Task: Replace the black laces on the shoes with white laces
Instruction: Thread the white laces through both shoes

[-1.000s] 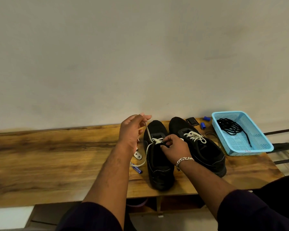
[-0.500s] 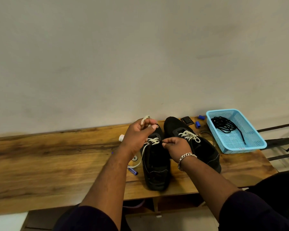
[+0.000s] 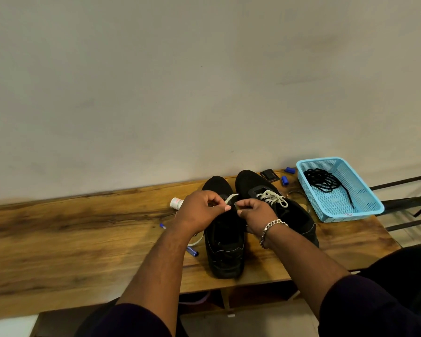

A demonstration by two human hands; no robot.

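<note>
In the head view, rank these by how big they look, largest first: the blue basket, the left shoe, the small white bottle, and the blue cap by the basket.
1. blue basket
2. left shoe, partly hidden by hands
3. white bottle
4. blue cap

Two shoes side by side on bench, basket right.

Hands converge over left shoe.
Left hand, a second ago raised and drawing the white lace taut upward, now sits low beside the right hand; lace end is pinched between both, slack gone short.
</note>
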